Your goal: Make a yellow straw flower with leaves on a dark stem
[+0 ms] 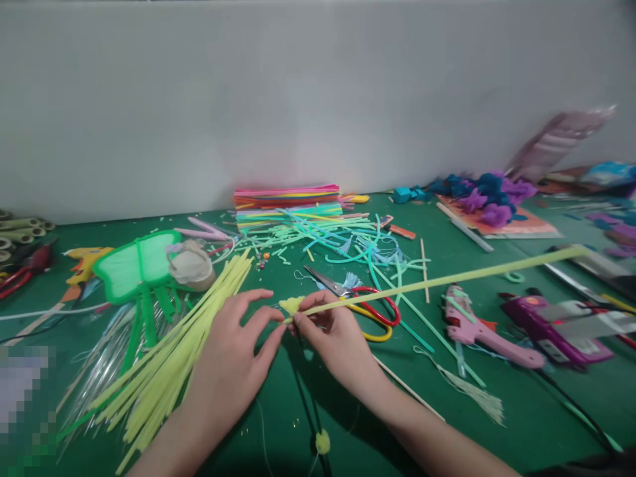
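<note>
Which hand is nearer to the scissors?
Right: the right hand is just beside the scissors, on their near left side; the left hand is farther left.

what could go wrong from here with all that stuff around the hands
The right hand could brush the metal scissors with red and yellow handles, which lie just beyond it. The long, fuzzy, yellow-green stem that it pinches stretches far out to the right, so it might snag on the pink plastic glue gun. The left hand may nudge the loose bundle of fuzzy yellow-green stems beside its wrist and scatter them.
</note>
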A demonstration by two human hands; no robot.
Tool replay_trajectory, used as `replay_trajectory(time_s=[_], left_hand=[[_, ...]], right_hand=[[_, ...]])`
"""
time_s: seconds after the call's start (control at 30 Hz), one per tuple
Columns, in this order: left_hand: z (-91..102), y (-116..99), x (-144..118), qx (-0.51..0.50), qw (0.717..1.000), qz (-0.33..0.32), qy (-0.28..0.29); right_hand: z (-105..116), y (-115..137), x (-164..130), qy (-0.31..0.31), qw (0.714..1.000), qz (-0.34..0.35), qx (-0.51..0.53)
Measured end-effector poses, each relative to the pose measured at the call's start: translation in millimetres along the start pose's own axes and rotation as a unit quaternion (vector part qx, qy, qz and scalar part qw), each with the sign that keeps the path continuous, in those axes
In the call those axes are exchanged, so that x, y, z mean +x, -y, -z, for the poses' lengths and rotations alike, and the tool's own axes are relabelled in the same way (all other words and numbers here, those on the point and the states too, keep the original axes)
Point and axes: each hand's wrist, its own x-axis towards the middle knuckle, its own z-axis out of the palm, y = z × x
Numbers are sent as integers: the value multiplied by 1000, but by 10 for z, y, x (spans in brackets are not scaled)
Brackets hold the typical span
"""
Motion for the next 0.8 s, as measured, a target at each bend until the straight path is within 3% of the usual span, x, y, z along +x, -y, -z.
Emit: replay_trajectory(time_s=[0.13, 0.23, 0.33, 0.57, 0.67, 0.8], left_hand=[[-172, 42, 14, 79, 996, -34, 26], [-221, 86, 30, 110, 992, -47, 40], [-250, 135, 28, 104, 992, -69, 30], [-302, 330, -48, 58, 980, -191, -3], [-321, 420, -77, 61, 978, -197, 35], [-366, 504, -94, 62, 979, -171, 93]], right_hand=[[-55, -59, -53, -24, 1000, 12, 12], [-101, -126, -93, -8, 999, 7, 39], [-116, -151, -111, 12, 998, -7, 57], [19, -12, -96, 67, 991, -100, 60], [127, 85, -92, 103, 979, -159, 70], [302, 261, -105, 196, 956, -211, 62]])
